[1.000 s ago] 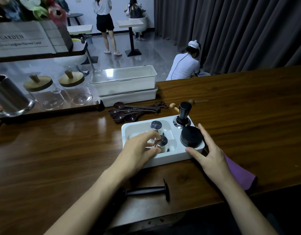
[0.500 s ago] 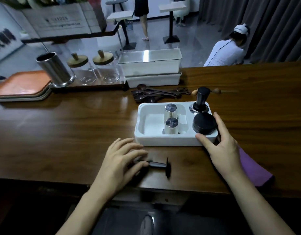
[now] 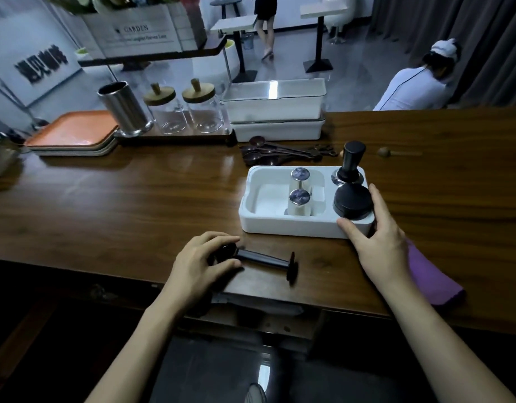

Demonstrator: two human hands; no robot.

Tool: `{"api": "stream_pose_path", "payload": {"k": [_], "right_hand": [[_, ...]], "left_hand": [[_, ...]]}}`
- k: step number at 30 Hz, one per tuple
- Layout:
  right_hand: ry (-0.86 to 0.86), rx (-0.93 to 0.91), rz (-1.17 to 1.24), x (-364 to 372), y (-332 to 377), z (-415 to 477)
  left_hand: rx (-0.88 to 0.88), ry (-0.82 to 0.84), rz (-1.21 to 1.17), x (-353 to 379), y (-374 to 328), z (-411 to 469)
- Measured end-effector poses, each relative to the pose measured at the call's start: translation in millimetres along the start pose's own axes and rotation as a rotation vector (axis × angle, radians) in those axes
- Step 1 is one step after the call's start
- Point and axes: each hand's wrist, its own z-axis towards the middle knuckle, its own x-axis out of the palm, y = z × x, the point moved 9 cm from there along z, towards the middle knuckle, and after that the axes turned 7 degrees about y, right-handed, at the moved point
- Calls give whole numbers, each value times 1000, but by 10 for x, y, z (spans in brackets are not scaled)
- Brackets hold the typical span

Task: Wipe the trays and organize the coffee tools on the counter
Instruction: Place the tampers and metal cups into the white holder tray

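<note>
My left hand (image 3: 204,266) grips the long black metal tool (image 3: 268,260) at seven o'clock from the white plastic tray (image 3: 280,227), which my right hand (image 3: 376,237) holds so it won't slide.

dim indoor shot w/ a cool cast; light comes from the brighter room behind, leaving a glare strip on the white box lid (image 3: 272,90) and sheen on the counter (image 3: 163,184). foreground under the counter nearly black. edges bow (wide-angle lens), bg slightly soft.

On dark wooden desk (image 3: 120,205): white moulded tray (image 3: 288,226), black handled tool (image 3: 265,260), purple cloth (image 3: 434,280), brown measuring spoons (image 3: 268,155), stacked orange trays (image 3: 73,130).
</note>
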Motion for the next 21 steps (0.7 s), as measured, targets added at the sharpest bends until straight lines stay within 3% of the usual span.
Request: {"api": "stream_pose_path", "payload": {"k": [5, 12, 21], "right_hand": [[8, -3, 3, 20, -14, 10], [12, -16, 23, 23, 4, 8], [12, 14, 8, 11, 37, -8]], "left_hand": [[57, 10, 2, 15, -103, 89], [159, -267, -18, -476, -421, 363], [124, -196, -81, -280, -585, 1330]]}}
